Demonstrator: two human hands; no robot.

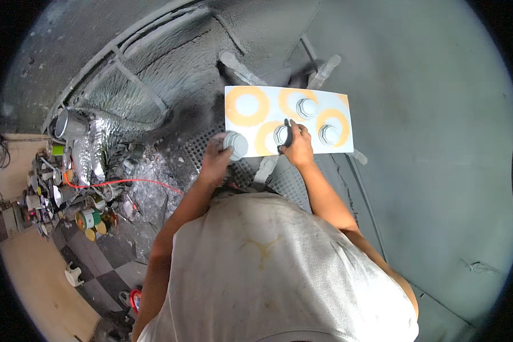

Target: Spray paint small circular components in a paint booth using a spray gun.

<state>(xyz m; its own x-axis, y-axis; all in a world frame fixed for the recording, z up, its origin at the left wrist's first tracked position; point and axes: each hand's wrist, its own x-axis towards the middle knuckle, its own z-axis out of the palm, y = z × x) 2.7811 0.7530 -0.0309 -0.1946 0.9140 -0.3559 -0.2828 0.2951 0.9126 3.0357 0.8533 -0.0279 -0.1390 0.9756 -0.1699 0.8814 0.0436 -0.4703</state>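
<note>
Grey overspray-coated booth, white board (330, 102) with orange rings lying upper centre on a metal grate (290, 179). Left hand (218, 155) is closing fingers round a grey round cap (236, 144) at the board's lower-left corner; right hand (298, 147) is gripping a slim black tool (288, 135) beside another grey cap (280, 134) on an orange ring. Two more caps (306, 107) are sitting on rings to the right; paint cans (88, 219) are crowding the left edge.

Dim, even light; sharp centre — fisheye-bent, black-vignetted rim
</note>
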